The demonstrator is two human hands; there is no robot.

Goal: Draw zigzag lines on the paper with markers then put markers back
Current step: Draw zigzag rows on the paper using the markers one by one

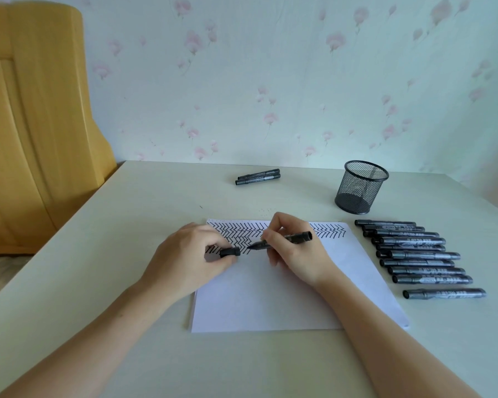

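A pale cream desk stands with its far edge against a wall papered in light blue-green with faint pink flowers. Beyond the desk's left edge rises a yellow wooden panel with grooved mouldings. Soft, even light falls throughout.

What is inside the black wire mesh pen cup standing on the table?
The black wire mesh pen cup appears to hold no markers: through the mesh only its dark solid bottom shows. Anything small lying flat there would be hard to see.
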